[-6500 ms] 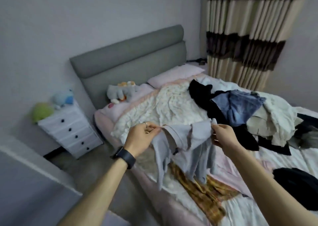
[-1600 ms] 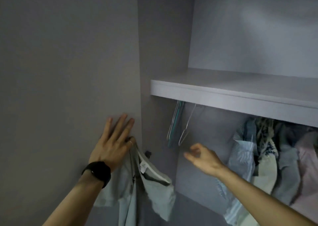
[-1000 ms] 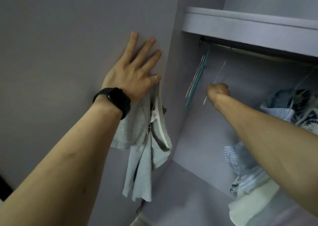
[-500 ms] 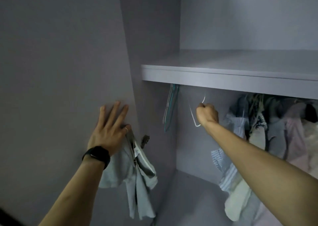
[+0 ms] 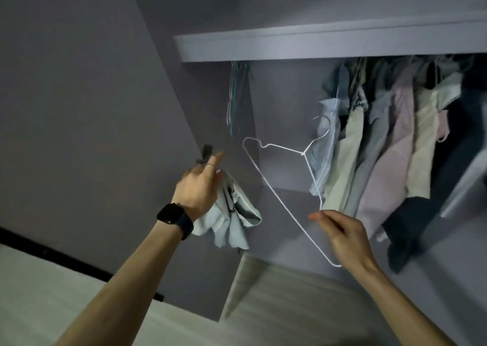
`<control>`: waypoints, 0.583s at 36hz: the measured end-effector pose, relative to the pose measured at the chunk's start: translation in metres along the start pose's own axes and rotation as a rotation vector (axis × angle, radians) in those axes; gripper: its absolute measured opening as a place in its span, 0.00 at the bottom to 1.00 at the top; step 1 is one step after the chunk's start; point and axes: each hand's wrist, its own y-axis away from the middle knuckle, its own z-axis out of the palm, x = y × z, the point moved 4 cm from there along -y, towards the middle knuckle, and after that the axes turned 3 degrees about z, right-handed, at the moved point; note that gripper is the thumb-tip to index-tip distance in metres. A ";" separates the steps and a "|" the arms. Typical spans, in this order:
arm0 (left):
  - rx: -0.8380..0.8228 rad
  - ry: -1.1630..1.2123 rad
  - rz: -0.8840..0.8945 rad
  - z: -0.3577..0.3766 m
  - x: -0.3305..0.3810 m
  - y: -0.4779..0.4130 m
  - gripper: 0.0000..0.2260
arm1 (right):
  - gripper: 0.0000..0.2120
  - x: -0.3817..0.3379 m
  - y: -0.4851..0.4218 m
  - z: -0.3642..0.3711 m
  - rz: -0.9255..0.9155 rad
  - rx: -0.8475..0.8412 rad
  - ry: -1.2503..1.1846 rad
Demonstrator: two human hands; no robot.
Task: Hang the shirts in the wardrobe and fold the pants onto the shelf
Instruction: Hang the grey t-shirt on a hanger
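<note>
Two hands in view: L hand [image 5: 196, 187] at 9 o'clock grips bunched grey shirt [image 5: 229, 214]; R hand [image 5: 347, 237] at 4 o'clock holds white wire hanger [image 5: 303, 152]; hung clothes [image 5: 382, 148] at 3 o'clock, under wardrobe shelf [image 5: 316, 46].

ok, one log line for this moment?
phase: hanger prep | left grip: holds grey shirt | right grip: pinches white wire hanger | status: grey shirt not yet on hanger

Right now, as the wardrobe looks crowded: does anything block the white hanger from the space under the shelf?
Nothing visible: the white hanger faces an open gap between spare hangers, left, and hung clothes, right.
</note>
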 end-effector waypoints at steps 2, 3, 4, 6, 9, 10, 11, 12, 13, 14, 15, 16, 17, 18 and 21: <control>-0.089 0.029 0.057 0.022 0.012 0.006 0.25 | 0.12 0.000 0.011 -0.004 -0.034 -0.015 -0.030; -0.137 0.043 0.069 0.033 0.017 0.010 0.26 | 0.12 0.000 0.017 -0.005 -0.048 -0.027 -0.054; -0.180 0.055 0.072 0.043 0.021 0.013 0.26 | 0.12 0.001 0.021 -0.005 -0.066 -0.044 -0.070; -0.247 0.071 0.084 0.062 0.027 0.015 0.21 | 0.12 0.005 0.028 -0.004 -0.087 -0.066 -0.076; -0.255 0.112 0.102 0.075 0.032 0.021 0.14 | 0.10 0.013 0.035 -0.001 -0.093 -0.079 -0.047; -0.244 0.126 0.111 0.076 0.034 0.023 0.13 | 0.10 0.017 0.037 0.000 -0.095 -0.069 -0.029; -0.232 0.132 0.129 0.077 0.036 0.025 0.13 | 0.08 0.020 0.040 0.001 -0.095 -0.062 -0.011; -0.221 0.130 0.159 0.078 0.039 0.027 0.12 | 0.06 0.022 0.042 0.003 -0.100 -0.064 0.007; -0.214 0.122 0.203 0.078 0.043 0.028 0.12 | 0.05 0.024 0.043 0.004 -0.103 -0.071 0.024; -0.208 0.107 0.253 0.078 0.048 0.030 0.13 | 0.06 0.026 0.043 0.005 -0.090 -0.075 0.034; -0.196 0.092 0.310 0.077 0.054 0.032 0.13 | 0.08 0.026 0.042 0.006 -0.060 -0.072 0.019; -0.186 0.076 0.370 0.077 0.059 0.034 0.14 | 0.08 0.024 0.039 0.006 -0.020 -0.054 -0.036; -0.173 0.059 0.428 0.077 0.063 0.036 0.15 | 0.07 0.021 0.034 0.006 0.030 -0.025 -0.130; -0.163 0.038 0.478 0.078 0.068 0.038 0.17 | 0.07 0.018 0.028 0.004 0.096 0.013 -0.239; -0.157 -0.002 0.541 0.081 0.076 0.039 0.19 | 0.17 0.012 0.002 -0.007 0.413 0.048 -0.583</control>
